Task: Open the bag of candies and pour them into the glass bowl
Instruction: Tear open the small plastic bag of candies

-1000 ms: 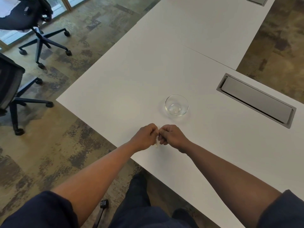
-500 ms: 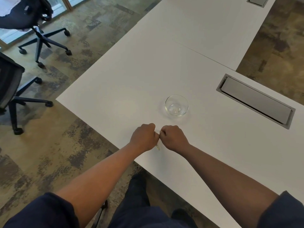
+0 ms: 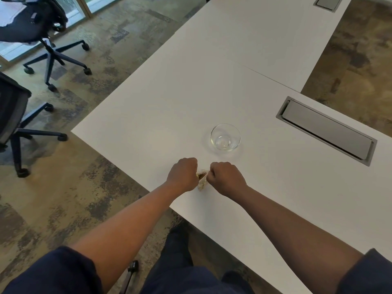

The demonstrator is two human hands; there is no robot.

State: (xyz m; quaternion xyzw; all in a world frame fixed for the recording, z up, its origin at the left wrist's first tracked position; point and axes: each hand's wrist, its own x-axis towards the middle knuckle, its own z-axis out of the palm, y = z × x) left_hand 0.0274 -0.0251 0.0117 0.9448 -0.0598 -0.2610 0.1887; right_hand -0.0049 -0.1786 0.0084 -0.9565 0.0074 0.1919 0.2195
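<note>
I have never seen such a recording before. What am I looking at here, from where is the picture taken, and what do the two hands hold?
There is no machine here: a person works with two bare hands. The picture comes from a wide-angle camera worn on the person's head, which looks forward and down, so both arms reach into the picture from the bottom edge.

The left hand and the right hand are closed as fists, close together, low over the white table. Between them they pinch a small candy bag; only a little of it shows, so I cannot tell whether it is open already.

Just beyond the hands stands a glass bowl, upright and empty. To the right, a grey cover is set into the table. Office chairs stand on the floor to the left.
</note>
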